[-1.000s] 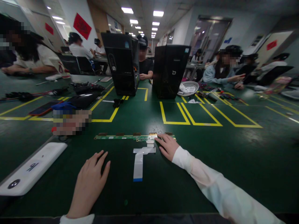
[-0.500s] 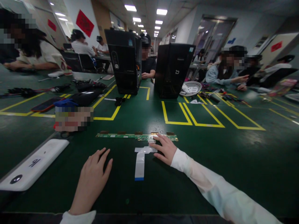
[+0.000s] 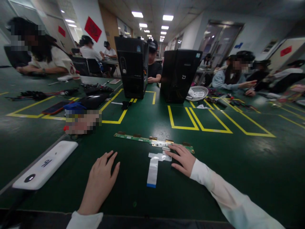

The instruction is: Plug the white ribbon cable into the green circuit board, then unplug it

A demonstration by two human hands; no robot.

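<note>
A long, thin green circuit board (image 3: 140, 139) lies slightly slanted on the dark green table. From its connector a white ribbon cable (image 3: 152, 171) runs down, folded near the top, with a blue end. My right hand (image 3: 183, 158) has its fingers spread, the fingertips resting on the board and by the connector, gripping nothing. To the left of the cable, my left hand (image 3: 102, 178) rests on the table, palm down and fingers apart, holding nothing.
At left lies a white device (image 3: 46, 165) with a black round spot. Two black computer towers (image 3: 133, 70) (image 3: 179, 76) stand behind, beside a white basket (image 3: 197, 93). Yellow tape marks the table. Cables and a pouch lie at back left; people sit around.
The view has shifted left, so things appear farther right. The circuit board has turned, its right end now nearer me, with my right hand on it. My left hand keeps its pose.
</note>
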